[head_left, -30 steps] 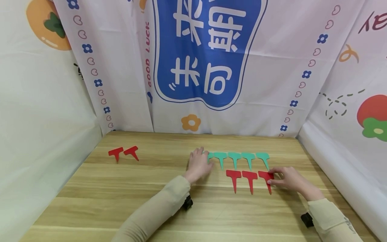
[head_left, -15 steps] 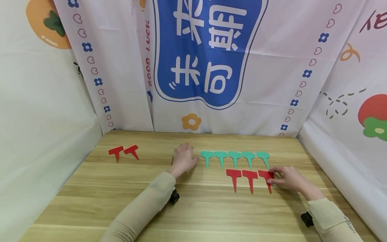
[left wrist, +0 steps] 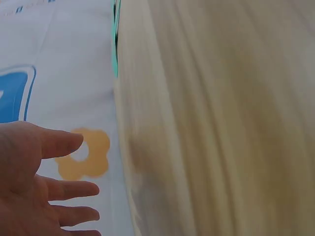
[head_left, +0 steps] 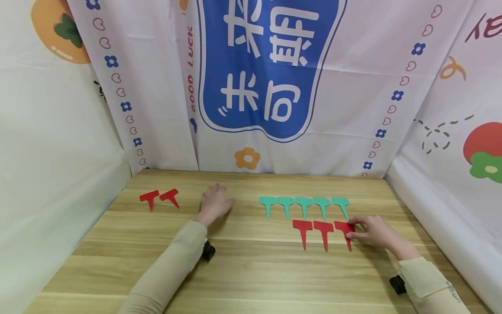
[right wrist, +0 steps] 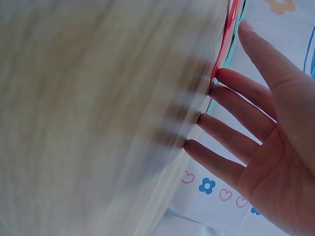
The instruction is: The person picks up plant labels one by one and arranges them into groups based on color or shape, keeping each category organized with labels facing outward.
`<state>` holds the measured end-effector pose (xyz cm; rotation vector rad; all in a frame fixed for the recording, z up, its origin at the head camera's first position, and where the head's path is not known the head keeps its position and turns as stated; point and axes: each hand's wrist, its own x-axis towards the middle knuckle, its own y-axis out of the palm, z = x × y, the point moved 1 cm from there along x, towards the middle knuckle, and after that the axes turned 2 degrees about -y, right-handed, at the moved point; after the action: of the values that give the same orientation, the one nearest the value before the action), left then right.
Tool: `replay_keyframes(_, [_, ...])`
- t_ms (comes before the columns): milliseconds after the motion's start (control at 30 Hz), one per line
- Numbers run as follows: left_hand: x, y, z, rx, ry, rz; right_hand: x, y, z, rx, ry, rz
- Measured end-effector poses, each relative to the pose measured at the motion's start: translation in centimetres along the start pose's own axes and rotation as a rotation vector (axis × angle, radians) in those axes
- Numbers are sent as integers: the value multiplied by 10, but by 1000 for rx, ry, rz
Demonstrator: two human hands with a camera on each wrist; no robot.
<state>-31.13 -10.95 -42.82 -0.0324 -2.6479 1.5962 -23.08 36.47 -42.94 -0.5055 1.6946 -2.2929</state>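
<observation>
Several green T-shaped plant labels (head_left: 303,201) lie in a row at the back of the table, stems toward me. In front of them lies a row of three red T-shaped plant labels (head_left: 323,227). My right hand (head_left: 374,231) touches the rightmost red plant label (head_left: 343,227) with its fingertips; in the right wrist view its fingers (right wrist: 236,128) are extended and the thumb stands apart. My left hand (head_left: 215,203) is left of the green row, holding nothing, its fingers (left wrist: 74,189) spread. Two more red plant labels (head_left: 169,197) lie at the back left.
The wooden table (head_left: 274,279) ends at a white printed cloth backdrop (head_left: 164,131). White cloth walls stand along its left and right sides. A black wrist camera (head_left: 208,251) sits below the left cuff, another (head_left: 398,284) below the right.
My left hand has moved left from the left end of the green row, uncovering the leftmost green plant label. My right hand has stayed at the rightmost red plant label.
</observation>
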Motion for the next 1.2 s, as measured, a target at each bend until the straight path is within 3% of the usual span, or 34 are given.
replay_keyframes(433, [1,-30,50,-6,-86,-43,0,0,0,-6,-11,-8])
replay_keyframes(767, [-2,-48,85,-73,-160,-64,1,0,-1,-3,-12,-7])
replay_keyframes(1200, [-5,-68,118,12,-283,-143,1,1,-2,1,-10,0])
